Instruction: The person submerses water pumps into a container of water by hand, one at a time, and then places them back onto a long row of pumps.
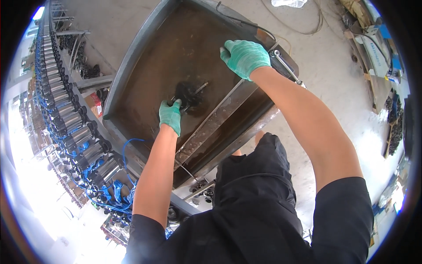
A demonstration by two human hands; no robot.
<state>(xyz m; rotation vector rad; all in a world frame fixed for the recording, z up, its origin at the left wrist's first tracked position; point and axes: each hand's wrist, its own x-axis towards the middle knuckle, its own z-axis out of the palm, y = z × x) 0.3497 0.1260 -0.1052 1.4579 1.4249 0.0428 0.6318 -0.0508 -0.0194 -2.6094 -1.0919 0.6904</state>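
A wide grey metal tank (132, 59) of murky brown water lies in front of me. My left hand (170, 118), in a green glove, is closed on the near edge of a dark part with a metal shaft (189, 92). That part is at the water, and its lower outline is lost in the murk. Over the tank's right side, my right hand (245, 58), gloved alike, has its fingers curled in. Whatever it may hold is hidden from view. A flat metal ledge (222, 110) crosses the tank below it.
Right of the tank's edge is a shiny metal rod (288, 67) with a round end. At left runs a long row of metal cylinders (72, 116) with blue cables (116, 191). A hose (307, 33) lies on the floor (323, 61), and boxes (373, 55) stand far right.
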